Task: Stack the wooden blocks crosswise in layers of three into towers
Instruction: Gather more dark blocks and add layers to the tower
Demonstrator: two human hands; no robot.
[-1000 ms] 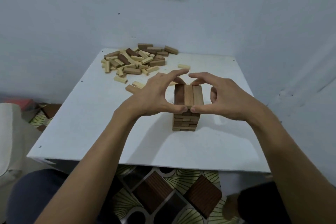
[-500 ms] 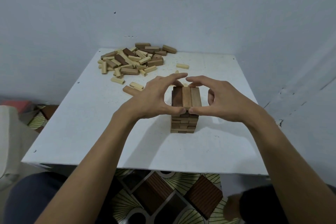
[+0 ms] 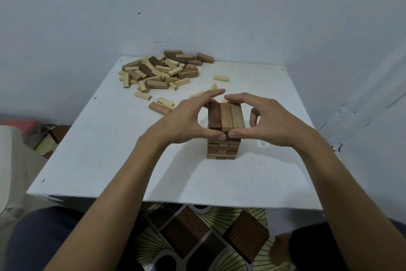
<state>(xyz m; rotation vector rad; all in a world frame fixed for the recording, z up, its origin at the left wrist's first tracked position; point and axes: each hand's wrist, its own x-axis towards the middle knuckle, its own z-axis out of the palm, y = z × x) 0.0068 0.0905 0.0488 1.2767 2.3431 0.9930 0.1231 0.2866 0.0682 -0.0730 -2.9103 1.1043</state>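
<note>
Hardly anything has moved since a moment ago: left hand (image 3: pixel 184 121) and right hand (image 3: pixel 270 121) still cup the tower (image 3: pixel 223 149) near the middle of the white counter (image 3: pixel 109 160), thumbs pressed on its near face, forefingers curled over the top layer's far edge. Loose blocks (image 3: pixel 162 70) lie heaped at the counter's far left, one pale block (image 3: pixel 221 78) apart; patterned floor (image 3: pixel 197 237) shows below

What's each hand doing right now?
Left hand: pinches the top layer, thumb and forefinger.
Right hand: pinches the same layer.
</note>
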